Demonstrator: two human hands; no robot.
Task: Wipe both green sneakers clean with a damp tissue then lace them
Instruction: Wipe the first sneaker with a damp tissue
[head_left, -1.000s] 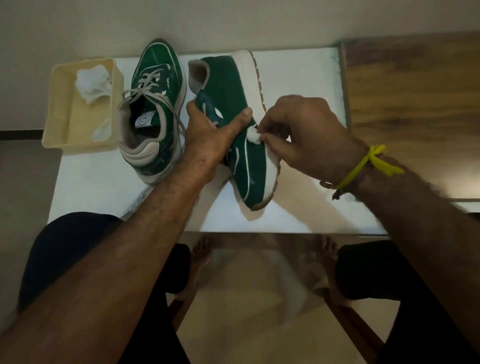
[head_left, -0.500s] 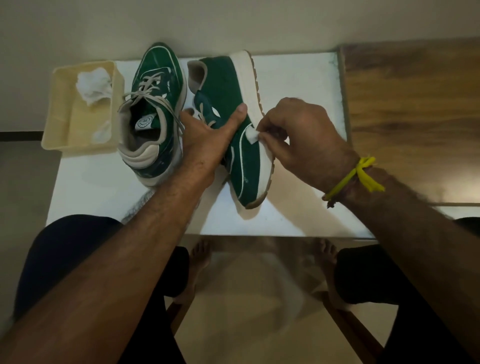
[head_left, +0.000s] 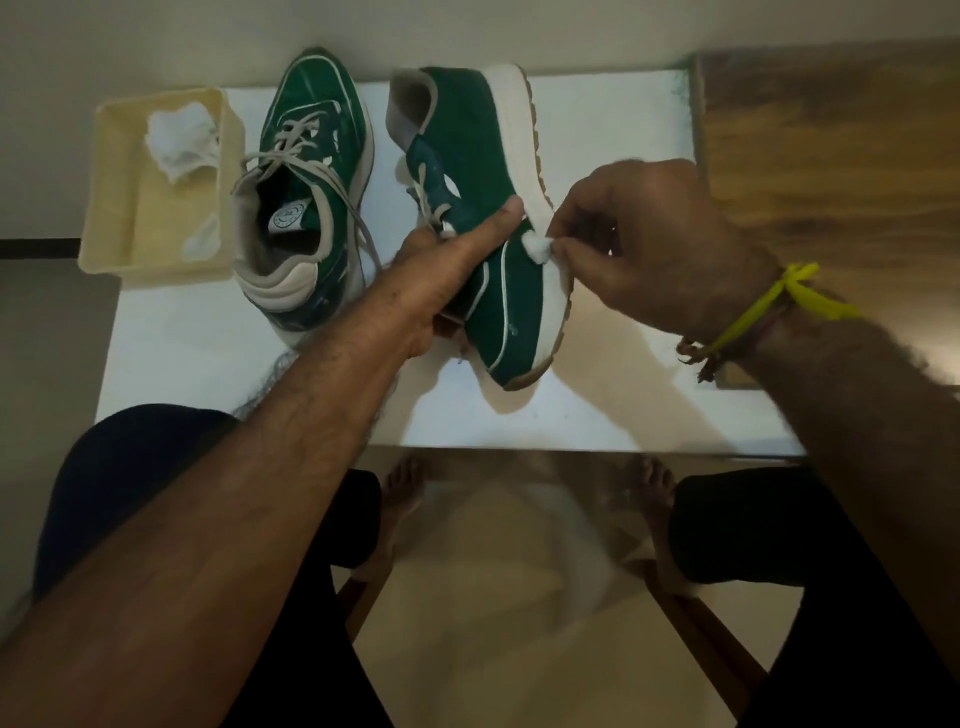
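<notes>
left hand grips tilted sneaker | right hand pinches tissue at sole edge

white table, wooden surface, beige wall

Light: dim, warm indoor light.
Brightest area: the white table.
Shadows: soft, falling toward the viewer beneath the hands and shoes.
Blur: floor and feet smeared.
Edges: wide-angle bending, forearms enlarged.
</notes>
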